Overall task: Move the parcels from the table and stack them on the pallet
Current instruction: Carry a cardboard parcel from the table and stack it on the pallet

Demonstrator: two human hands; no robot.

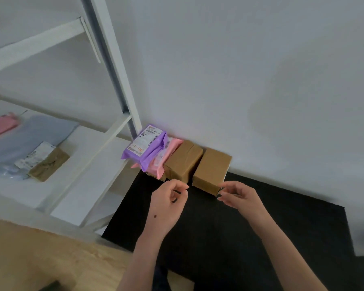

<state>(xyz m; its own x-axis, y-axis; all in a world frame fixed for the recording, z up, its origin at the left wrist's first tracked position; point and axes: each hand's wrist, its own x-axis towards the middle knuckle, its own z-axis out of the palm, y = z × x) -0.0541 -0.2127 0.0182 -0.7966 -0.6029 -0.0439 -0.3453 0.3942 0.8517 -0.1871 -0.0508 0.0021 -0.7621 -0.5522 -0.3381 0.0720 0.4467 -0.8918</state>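
Two brown taped boxes stand side by side on the black pallet (250, 227) against the wall: the right box (211, 170) and the left box (183, 159). Left of them a purple mailer (145, 144) with a label lies on a pink mailer (166, 158). My left hand (168, 203) hovers just in front of the left box with fingers curled and holds nothing. My right hand (239, 197) has fingers loosely apart, fingertips at the near corner of the right box. On the white table (88, 171) lie a brown parcel (48, 163), a grey-blue mailer (29, 135) and a pink mailer (0, 127).
A white rack post (114, 66) rises between the table and the pallet. The grey wall stands right behind the stacked parcels. Wooden floor (40, 255) shows at the lower left. Much of the black pallet surface in front of the boxes is bare.
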